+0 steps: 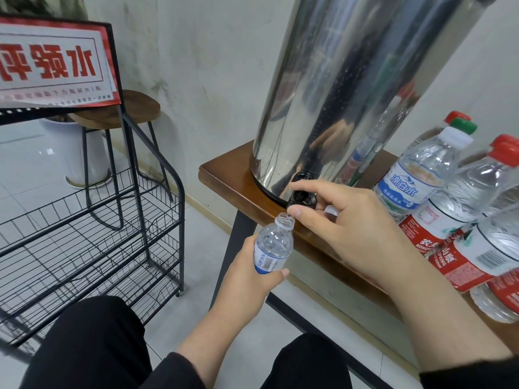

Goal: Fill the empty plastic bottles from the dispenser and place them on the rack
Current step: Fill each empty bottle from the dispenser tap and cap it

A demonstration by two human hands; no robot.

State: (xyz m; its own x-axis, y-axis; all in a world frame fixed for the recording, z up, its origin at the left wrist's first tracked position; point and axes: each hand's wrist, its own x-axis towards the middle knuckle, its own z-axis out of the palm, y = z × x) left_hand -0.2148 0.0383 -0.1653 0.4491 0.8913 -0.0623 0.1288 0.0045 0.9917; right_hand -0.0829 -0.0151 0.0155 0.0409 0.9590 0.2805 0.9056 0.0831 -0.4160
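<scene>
While no water is yet seen running, filling stands at its opening step. Left hand (250, 272) — fingers wrapped round a small uncapped bottle (273, 245), held tilted with its mouth just below the black tap (302, 196) of the steel dispenser (337, 94). Right hand (345, 223) — thumb and fingers closed on the tap, apparently also holding a small pale cap, though that is hard to tell. Held bottle: looks empty or nearly so. Stock awaiting: a cluster of capped bottles (460, 209) on the wooden table (224, 175), right of the dispenser; contents not clear. Wire rack (92, 228), left of the table: no bottles seen on its visible shelves. Judgement: nearly all of the work remains.
</scene>
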